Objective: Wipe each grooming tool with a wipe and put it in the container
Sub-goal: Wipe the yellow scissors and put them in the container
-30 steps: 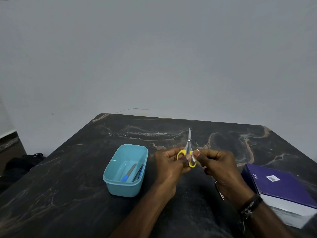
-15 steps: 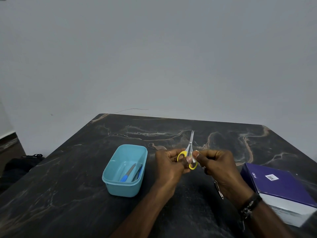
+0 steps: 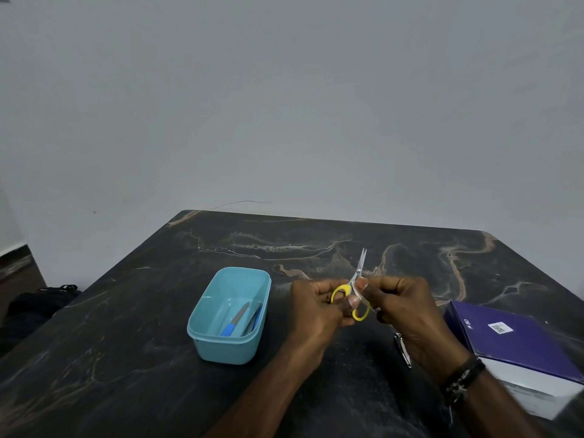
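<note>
Small scissors [image 3: 359,269] with yellow handles point up and away from me, slightly tilted right. My left hand [image 3: 316,306] grips the yellow handle loops. My right hand [image 3: 401,306] pinches a small white wipe [image 3: 356,287] against the scissors just above the handles. A light blue container [image 3: 202,331] stands on the table left of my hands, with a blue-handled file and another thin tool inside. A metal nail clipper [image 3: 402,349] lies on the table under my right wrist, partly hidden.
A purple and white box [image 3: 518,343] sits at the right, close to my right forearm. The dark marbled table [image 3: 126,358] ends at a grey wall behind. A dark bag lies on the floor at the far left.
The scissor tips have tilted a little to the right and the blades have parted slightly. My right thumb with the wipe has shifted up along the handles.
</note>
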